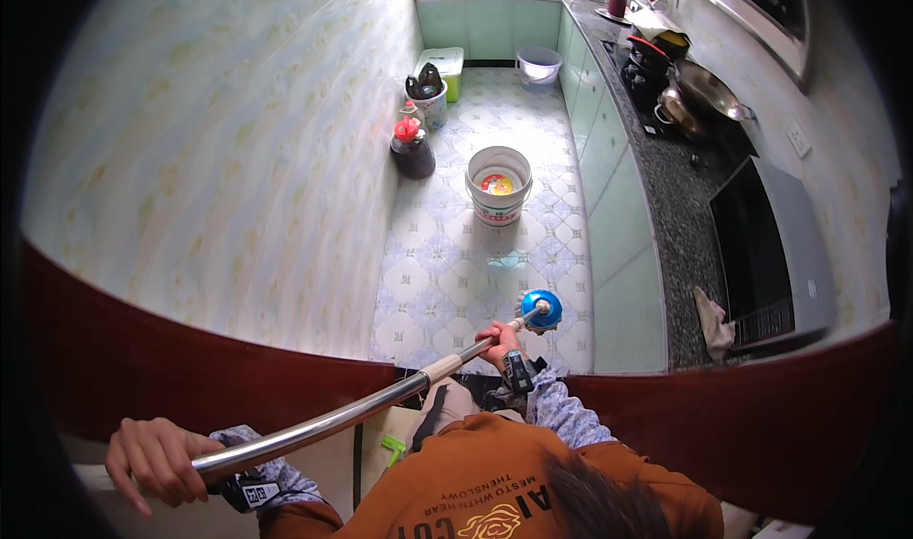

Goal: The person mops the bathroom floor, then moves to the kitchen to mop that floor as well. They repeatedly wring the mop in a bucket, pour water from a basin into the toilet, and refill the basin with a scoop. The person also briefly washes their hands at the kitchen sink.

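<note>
A spin mop with a metal pole (335, 414) runs diagonally across the lower view. My left hand (160, 460) is closed around the upper end of the pole at the lower left. Nearer the mop head, my right hand (501, 343) grips the lower part of the pole. The round blue mop head (541, 309) rests on the patterned floor near the base cabinets, its fibres mostly hidden under the disc. Beyond it, a white plastic bucket (498, 207) stands upright on the floor, with a red and yellow patch visible inside.
Green cabinets (624, 218) under a dark stone counter (663, 203) line the right side. Against the left wall stand a dark jar with a red lid (413, 155), a bin with a black bag (435, 107) and a lidded box (454, 75). A translucent tub (538, 68) sits at the back.
</note>
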Demonstrator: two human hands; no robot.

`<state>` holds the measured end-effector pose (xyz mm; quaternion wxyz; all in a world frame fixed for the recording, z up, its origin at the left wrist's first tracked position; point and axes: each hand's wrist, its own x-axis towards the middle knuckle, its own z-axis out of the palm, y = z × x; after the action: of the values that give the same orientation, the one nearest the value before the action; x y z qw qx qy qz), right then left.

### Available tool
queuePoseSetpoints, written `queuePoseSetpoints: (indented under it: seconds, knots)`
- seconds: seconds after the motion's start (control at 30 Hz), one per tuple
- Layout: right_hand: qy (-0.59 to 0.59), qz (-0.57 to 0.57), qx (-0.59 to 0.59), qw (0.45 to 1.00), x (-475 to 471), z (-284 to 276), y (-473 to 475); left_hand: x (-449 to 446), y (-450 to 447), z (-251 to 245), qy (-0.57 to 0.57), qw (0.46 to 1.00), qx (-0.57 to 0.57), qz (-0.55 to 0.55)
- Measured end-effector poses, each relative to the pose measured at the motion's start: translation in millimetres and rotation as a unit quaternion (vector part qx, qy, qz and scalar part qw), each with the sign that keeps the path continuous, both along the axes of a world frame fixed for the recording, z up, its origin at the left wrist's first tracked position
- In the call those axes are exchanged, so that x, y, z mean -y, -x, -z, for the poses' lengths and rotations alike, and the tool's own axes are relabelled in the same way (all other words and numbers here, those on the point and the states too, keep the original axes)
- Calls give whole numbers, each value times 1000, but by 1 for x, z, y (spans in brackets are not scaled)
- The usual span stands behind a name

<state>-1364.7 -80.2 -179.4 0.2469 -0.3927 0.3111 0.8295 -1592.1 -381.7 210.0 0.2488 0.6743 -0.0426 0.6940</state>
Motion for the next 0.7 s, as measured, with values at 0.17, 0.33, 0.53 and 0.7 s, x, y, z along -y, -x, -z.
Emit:
queuePoseSetpoints:
  seconds: [0.17,0.33,0.53,0.7]
  knots:
    - [-4,34,-6,999,-66,18,43,-94,55,-18,113,993,-15,26]
    - [-1,26,57,998,-146,40,87,-183,141,13,116,993,6,30]
    - [-42,63,102,992,-228,28,143,-263,227,20,125,992,32,-7]
    - [-79,151,48,984,-296,24,182,-322,259,24,158,974,134,-90]
